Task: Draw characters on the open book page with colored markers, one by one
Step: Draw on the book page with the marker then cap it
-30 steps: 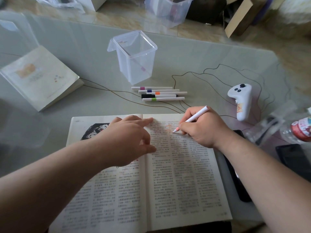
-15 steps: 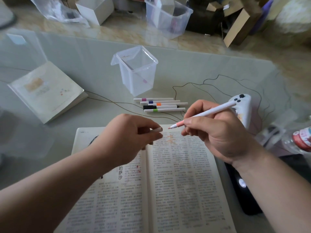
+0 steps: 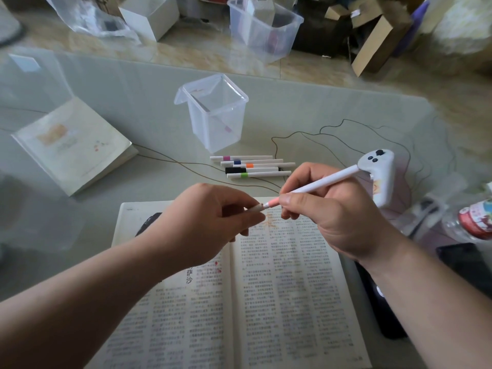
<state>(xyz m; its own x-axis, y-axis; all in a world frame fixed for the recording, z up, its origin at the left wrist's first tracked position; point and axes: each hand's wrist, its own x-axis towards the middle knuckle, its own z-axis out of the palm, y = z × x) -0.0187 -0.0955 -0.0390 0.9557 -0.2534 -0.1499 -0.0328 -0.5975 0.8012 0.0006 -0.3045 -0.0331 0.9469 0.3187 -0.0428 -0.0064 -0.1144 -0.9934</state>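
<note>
An open book (image 3: 279, 288) of printed text lies in front of me, with an orange character (image 3: 270, 221) drawn at the top of its right page. My right hand (image 3: 330, 217) grips a white marker (image 3: 319, 183) with a pink tip, held above the book. My left hand (image 3: 202, 225) pinches the marker's white cap (image 3: 256, 208) right at that tip. Several capped markers (image 3: 253, 167) lie in a row on the glass table beyond the book.
A clear plastic container (image 3: 215, 113) stands behind the markers. A closed book (image 3: 72, 145) lies at the left. A white controller (image 3: 378, 174), thin cables, a bottle (image 3: 476, 222) and a dark phone (image 3: 378, 296) sit at the right. Boxes and bins clutter the floor beyond.
My right hand lifted the marker off the page. My left hand left the book, rose with the cap and brought it to the marker's tip.
</note>
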